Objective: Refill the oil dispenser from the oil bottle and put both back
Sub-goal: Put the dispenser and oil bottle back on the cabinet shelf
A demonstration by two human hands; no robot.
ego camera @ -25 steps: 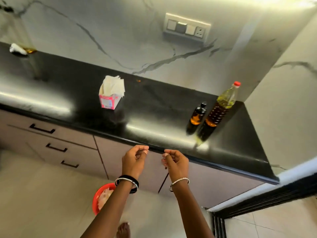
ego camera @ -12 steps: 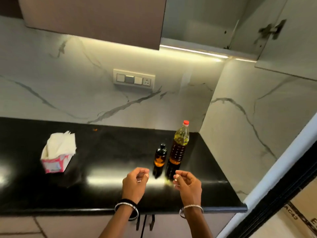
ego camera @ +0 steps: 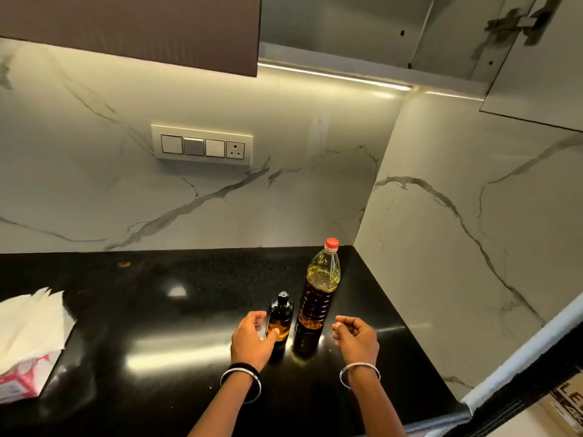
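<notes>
On the counter [ego camera: 157, 310], a tissue box [ego camera: 28, 342] sits lower left, the left hand [ego camera: 250, 340] curls round the upright dispenser [ego camera: 280, 313] at lower centre, the bottle [ego camera: 318, 298] stands just beside it, and the right hand [ego camera: 358, 337] hovers loosely curled, empty.

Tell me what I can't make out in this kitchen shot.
- Head view: the dispenser, its lower part hidden by the left hand; whether the hand grips it is unclear.
- Head view: the tissue box, cut off by the left edge.
- Head view: the carton, its lettering cut off by the right edge.
</notes>
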